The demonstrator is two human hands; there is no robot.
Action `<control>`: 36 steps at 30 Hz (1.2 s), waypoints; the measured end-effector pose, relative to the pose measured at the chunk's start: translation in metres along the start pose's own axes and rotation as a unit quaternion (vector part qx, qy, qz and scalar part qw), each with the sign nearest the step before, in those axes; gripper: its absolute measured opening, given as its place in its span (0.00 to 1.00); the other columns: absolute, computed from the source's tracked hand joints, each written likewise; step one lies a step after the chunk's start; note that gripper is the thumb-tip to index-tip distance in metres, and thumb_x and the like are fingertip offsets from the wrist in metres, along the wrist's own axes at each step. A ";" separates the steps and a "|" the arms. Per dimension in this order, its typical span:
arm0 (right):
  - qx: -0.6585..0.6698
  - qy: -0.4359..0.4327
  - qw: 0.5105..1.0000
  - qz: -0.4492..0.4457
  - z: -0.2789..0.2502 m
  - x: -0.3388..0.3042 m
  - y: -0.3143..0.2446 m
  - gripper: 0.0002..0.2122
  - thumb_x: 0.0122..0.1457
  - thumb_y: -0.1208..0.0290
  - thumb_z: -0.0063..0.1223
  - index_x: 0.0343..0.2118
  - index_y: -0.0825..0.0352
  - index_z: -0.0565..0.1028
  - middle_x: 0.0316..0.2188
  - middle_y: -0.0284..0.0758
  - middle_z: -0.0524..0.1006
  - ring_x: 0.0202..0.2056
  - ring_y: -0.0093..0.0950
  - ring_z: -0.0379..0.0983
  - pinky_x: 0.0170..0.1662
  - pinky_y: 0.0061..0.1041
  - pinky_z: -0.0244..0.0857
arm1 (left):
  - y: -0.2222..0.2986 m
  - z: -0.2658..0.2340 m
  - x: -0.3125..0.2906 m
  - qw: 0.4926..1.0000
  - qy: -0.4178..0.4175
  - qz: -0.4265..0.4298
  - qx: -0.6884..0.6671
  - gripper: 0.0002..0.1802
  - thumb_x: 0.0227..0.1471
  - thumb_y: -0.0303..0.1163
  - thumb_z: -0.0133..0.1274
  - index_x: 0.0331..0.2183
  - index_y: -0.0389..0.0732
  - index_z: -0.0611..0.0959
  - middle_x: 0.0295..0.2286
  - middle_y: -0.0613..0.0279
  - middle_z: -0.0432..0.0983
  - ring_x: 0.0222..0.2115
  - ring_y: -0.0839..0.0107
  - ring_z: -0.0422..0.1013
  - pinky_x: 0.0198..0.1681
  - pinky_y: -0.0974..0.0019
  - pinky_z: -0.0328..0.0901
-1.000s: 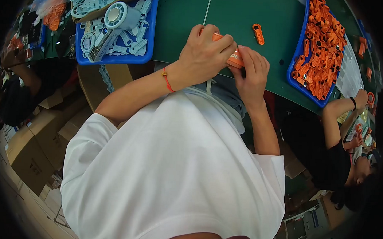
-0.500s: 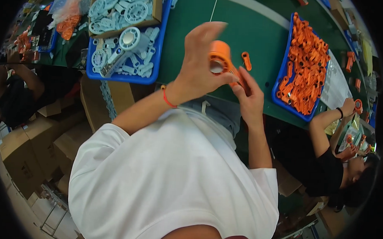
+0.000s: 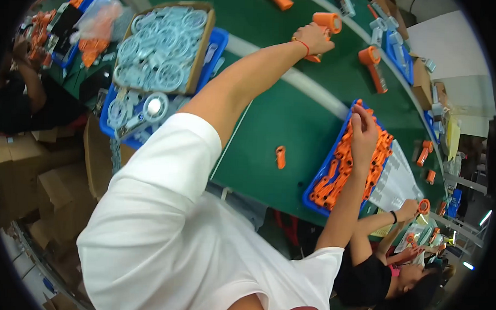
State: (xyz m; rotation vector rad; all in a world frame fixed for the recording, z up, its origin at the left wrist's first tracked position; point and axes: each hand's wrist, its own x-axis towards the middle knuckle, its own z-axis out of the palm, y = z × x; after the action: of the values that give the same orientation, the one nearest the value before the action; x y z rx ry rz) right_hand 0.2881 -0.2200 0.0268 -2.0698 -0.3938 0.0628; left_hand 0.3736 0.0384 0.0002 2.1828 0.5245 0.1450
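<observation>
1. At the far left, a clear plastic bag (image 3: 94,24) with orange contents lies on its side of the work area.
2. Right of it stands a blue plastic tray (image 3: 221,45). It carries a brown cardboard box (image 3: 204,52) full of pale-blue, ring-shaped plastic parts (image 3: 167,45); at the tray's near side, a pale-blue, round-headed device (image 3: 155,106) lies among more parts.
3. In the middle of the green tabletop (image 3: 253,155), on the near side of a pale strip (image 3: 310,92), lies a small, elongated orange plastic piece (image 3: 280,158).
4. The left hand (image 3: 313,40), with a thin red bracelet (image 3: 302,46) at its wrist, is stretched to the far side of that strip. Its grip is closed around an orange plastic handheld device with a drum-shaped head (image 3: 327,21); the head shows beyond the fingers, and whether the device touches the tabletop cannot be told.
5. To the right, the right hand (image 3: 364,138) hangs over a blue tray heaped with small orange plastic pieces (image 3: 337,177). Its grip is released, fingers loosely bent.
6. Farther right, another orange device with a handle (image 3: 374,70) lies on the tabletop's far side.
7. Right of the heaped tray are a white sheet (image 3: 397,176) and a co-worker's hand (image 3: 407,210) beside an orange ring-shaped part (image 3: 424,206).
</observation>
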 end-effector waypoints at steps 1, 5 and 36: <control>-0.027 0.011 1.000 -0.011 0.000 0.029 0.016 0.11 0.56 0.71 0.48 0.40 0.71 0.74 0.35 0.34 0.75 0.38 0.22 0.70 0.42 0.19 0.63 | -0.002 0.001 0.019 0.998 -0.020 -0.003 0.053 0.32 0.34 0.51 0.53 0.37 0.34 0.75 0.36 0.47 0.74 0.37 0.54 0.72 0.41 0.60 0.67; -0.263 0.097 0.943 -0.179 -0.025 0.145 0.083 0.15 0.51 0.71 0.48 0.42 0.70 0.72 0.40 0.42 0.73 0.42 0.38 0.69 0.48 0.31 0.61 | -0.003 0.015 0.056 0.966 -0.034 0.044 0.254 0.31 0.42 0.57 0.42 0.35 0.42 0.81 0.35 0.51 0.76 0.38 0.56 0.72 0.40 0.59 0.66; -0.138 -0.160 0.975 -0.065 0.080 -0.141 -0.029 0.17 0.50 0.77 0.51 0.45 0.64 0.69 0.33 0.39 0.71 0.29 0.35 0.72 0.33 0.27 0.67 | -0.005 -0.114 -0.172 0.759 0.029 0.161 -0.630 0.12 0.49 0.35 0.49 0.34 0.38 0.73 0.27 0.63 0.74 0.25 0.73 0.71 0.26 0.68 0.67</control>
State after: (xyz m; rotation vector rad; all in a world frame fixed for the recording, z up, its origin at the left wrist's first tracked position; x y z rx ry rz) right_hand 0.1314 -0.1821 -0.0059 -2.3061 -0.7722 0.2800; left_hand 0.1839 0.0525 0.0809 0.8900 -0.0109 0.5689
